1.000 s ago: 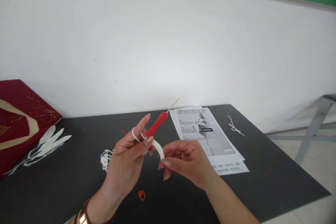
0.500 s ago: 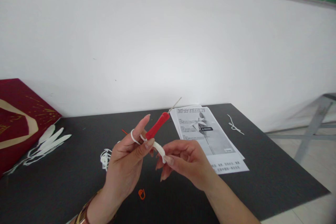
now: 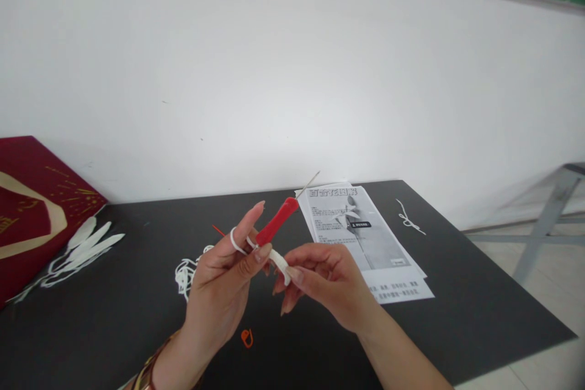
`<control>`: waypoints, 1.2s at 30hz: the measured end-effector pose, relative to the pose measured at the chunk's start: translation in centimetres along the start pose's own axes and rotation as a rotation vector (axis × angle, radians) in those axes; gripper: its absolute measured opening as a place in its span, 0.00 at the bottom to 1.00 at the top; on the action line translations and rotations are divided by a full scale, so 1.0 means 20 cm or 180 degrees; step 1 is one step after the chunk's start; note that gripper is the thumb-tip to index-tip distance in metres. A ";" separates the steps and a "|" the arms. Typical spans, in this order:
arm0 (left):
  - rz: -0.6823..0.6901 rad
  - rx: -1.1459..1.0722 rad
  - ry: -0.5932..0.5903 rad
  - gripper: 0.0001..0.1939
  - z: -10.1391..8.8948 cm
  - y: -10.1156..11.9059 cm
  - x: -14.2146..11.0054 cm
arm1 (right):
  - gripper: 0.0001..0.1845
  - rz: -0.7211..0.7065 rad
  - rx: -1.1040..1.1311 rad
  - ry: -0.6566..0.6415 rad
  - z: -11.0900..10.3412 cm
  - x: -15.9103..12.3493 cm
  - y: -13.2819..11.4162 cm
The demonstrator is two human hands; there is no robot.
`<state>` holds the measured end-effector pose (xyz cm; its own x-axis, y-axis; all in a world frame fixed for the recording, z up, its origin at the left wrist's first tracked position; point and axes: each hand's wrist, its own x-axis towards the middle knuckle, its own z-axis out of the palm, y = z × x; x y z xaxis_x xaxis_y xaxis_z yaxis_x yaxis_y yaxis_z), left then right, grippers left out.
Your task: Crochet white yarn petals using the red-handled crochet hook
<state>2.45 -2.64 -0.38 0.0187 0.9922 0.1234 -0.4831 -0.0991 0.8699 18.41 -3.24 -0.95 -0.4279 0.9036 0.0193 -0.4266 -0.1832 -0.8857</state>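
Observation:
My left hand [image 3: 223, 280] pinches a small strip of white crochet work [image 3: 278, 261] near its upper end, with white yarn [image 3: 236, 240] looped round the raised index finger. A crochet hook [image 3: 276, 221] with a red handle rises from between the left thumb and fingers, its thin metal shaft pointing up and right. The end of the hook within the stitches is hidden. At the lower end of the strip, my right hand [image 3: 326, 280] holds it between thumb and fingers. Loose white yarn [image 3: 184, 277] lies on the table behind the left hand.
An orange stitch marker [image 3: 247, 337] lies on the dark table [image 3: 475, 311] near me. Printed sheets [image 3: 384, 244] rest behind my right hand, with a short knotted white strand [image 3: 408, 221] to their right. Several white leaf-shaped pieces [image 3: 89, 250] lie left, beside a dark red bag [image 3: 41, 207].
The hook and both hands have shifted very slightly to the right in the picture. Both hands keep the same hold on the crochet strip.

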 end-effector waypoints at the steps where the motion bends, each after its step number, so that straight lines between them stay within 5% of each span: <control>1: 0.0003 0.0008 -0.0001 0.21 0.00 0.00 0.00 | 0.09 -0.0004 0.0010 -0.0001 0.00 0.00 0.00; 36: -0.0053 0.0126 -0.0177 0.21 -0.01 -0.03 -0.02 | 0.15 0.0084 -0.0082 0.0217 0.01 0.01 -0.01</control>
<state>2.45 -2.89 -0.99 0.0755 0.9881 0.1342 -0.4473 -0.0868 0.8902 18.23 -3.09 -0.61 -0.3830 0.9231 -0.0351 -0.3950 -0.1980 -0.8971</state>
